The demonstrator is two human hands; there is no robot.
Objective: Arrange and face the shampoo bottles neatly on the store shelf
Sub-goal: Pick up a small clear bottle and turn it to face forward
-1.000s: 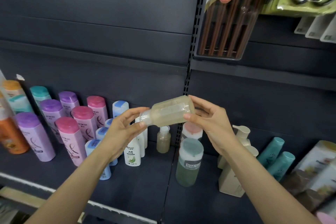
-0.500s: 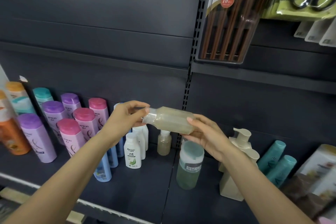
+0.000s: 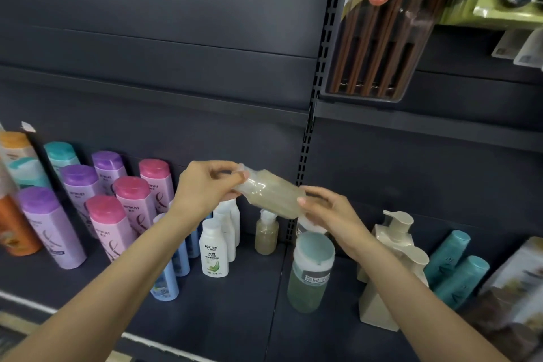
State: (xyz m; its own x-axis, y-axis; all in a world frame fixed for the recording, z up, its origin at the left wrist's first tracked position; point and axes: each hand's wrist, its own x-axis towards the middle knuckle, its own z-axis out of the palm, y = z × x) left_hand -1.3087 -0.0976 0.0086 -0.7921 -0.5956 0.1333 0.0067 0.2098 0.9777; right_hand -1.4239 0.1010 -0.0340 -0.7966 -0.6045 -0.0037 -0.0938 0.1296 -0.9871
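Now both hands are holding one clear bottle (image 3: 271,194) of pale liquid sideways in the air, above the shelf (image 3: 235,297) and just in front of its back panel. The left hand (image 3: 202,188) is pinching the cap end, and the right hand (image 3: 326,211) is cupping the base with curled fingers. A second ago the bottle was tilting with its base upward to the right; since then it has been swinging level and then base-down to the right, and the left hand has been closing from loose fingers to a firm pinch on the cap. That is probably a check or twist of the cap before the bottle is going back. Below it, a matching small bottle (image 3: 266,233) is standing beside a white bottle (image 3: 214,250). Pink and purple bottles (image 3: 132,200) are standing in rows at left, pump bottles (image 3: 393,247) at right. Likely the held bottle is going down next to its twin, label forward; the label side cannot be made out.
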